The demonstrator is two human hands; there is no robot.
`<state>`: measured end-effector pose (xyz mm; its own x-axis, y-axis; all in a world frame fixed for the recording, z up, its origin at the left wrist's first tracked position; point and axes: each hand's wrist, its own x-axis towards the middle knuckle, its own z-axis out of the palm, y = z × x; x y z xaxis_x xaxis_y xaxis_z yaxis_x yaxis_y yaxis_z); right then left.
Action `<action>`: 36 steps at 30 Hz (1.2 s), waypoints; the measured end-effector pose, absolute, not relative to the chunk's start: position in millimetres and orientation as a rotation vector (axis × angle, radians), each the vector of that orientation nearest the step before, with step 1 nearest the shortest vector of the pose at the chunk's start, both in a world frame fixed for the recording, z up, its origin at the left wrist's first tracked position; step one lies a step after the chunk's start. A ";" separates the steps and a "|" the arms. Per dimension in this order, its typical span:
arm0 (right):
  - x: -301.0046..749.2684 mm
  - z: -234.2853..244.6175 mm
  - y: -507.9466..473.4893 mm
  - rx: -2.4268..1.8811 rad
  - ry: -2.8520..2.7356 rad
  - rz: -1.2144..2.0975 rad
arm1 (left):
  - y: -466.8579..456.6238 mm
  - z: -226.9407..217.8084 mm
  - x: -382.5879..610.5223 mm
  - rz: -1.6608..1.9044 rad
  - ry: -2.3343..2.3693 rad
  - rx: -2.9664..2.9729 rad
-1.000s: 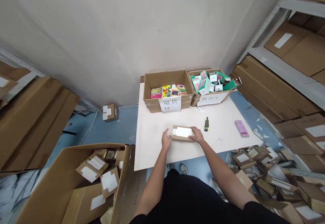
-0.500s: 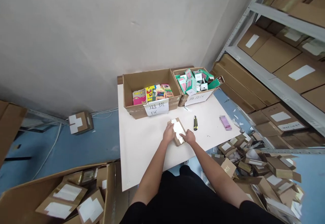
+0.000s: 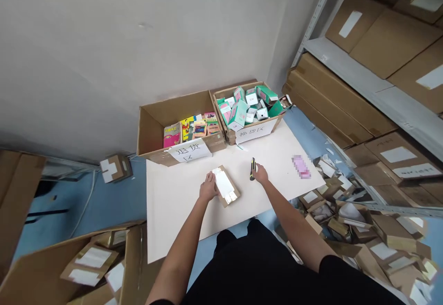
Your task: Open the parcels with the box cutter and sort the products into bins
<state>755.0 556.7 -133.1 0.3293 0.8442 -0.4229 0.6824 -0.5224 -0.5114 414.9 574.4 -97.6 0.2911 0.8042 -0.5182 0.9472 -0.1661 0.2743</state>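
Note:
A small brown parcel (image 3: 225, 186) with a white label lies on the white board (image 3: 173, 199). My left hand (image 3: 208, 188) rests against the parcel's left side, fingers curled along its edge. My right hand (image 3: 260, 174) has reached right of the parcel and closes on a black and yellow utility knife (image 3: 253, 169) that lies on the board.
Two open cartons stand at the board's far edge: one (image 3: 152, 120) with colourful packets, one (image 3: 258, 127) with green and white boxes, each with a paper sign. A pink item (image 3: 301, 166) lies to the right. Piles of parcels surround the board; shelving (image 3: 363, 83) stands at right.
My right hand left the parcel and moved right onto the utility knife. The parcel was turned lengthwise and my left hand stays on it. The camera has swung to the right.

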 end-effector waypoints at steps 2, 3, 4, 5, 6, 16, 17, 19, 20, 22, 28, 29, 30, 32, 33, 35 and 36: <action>766.4 -144.9 569.8 -2.426 -1.324 1.056 | 568.1 -96.7 420.6 -0.346 1.593 1.966; 768.7 -151.5 574.9 -2.461 -1.293 1.093 | 565.9 -96.1 423.0 -0.355 1.599 1.940; 769.0 -158.2 579.0 -2.493 -1.263 1.124 | 564.2 -95.5 425.0 -0.362 1.601 1.916; 767.8 -164.6 581.9 -2.522 -1.234 1.150 | 563.0 -95.1 426.4 -0.363 1.601 1.896; 765.5 -170.5 583.7 -2.543 -1.204 1.165 | 562.2 -94.9 427.4 -0.355 1.604 1.881; 738.4 -162.2 579.3 -2.313 -1.092 1.356 | 558.3 -100.2 429.0 -0.289 1.620 1.828; 733.8 -155.7 577.2 -2.233 -1.076 1.395 | 558.1 -100.8 430.0 -0.271 1.624 1.833; 720.5 -141.0 571.0 -2.057 -1.035 1.491 | 557.6 -101.5 432.2 -0.249 1.628 1.841; 711.7 -132.9 567.2 -1.985 -1.037 1.529 | 557.1 -101.7 433.3 -0.243 1.631 1.842; 690.1 -115.6 559.3 -1.906 -1.166 1.541 | 555.7 -102.0 434.9 -0.227 1.649 1.827; 612.6 -66.7 556.4 -1.916 -1.960 1.176 | 550.7 -103.2 432.8 -0.134 1.681 1.739; 601.5 -61.2 559.6 -1.971 -2.035 1.127 | 550.6 -103.2 432.4 -0.133 1.678 1.732; 592.0 -56.8 563.3 -2.028 -2.091 1.093 | 550.9 -103.0 432.4 -0.138 1.676 1.721; 578.1 -51.0 570.2 -2.115 -2.170 1.050 | 551.8 -102.1 433.3 -0.148 1.674 1.680; 574.0 -49.4 573.0 -2.142 -2.202 1.027 | 552.4 -101.6 434.2 -0.143 1.672 1.657; 570.4 -47.5 576.3 -2.165 -2.263 0.972 | 553.0 -100.4 436.2 -0.107 1.671 1.624; 570.2 -46.7 576.8 -2.171 -2.294 0.953 | 553.1 -99.8 437.1 -0.099 1.674 1.616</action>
<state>570.2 576.8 -46.7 -0.1269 0.8643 -0.4866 0.9548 -0.0265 -0.2960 437.1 553.1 -99.8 0.1252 0.8105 -0.5722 0.8724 0.1847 0.4525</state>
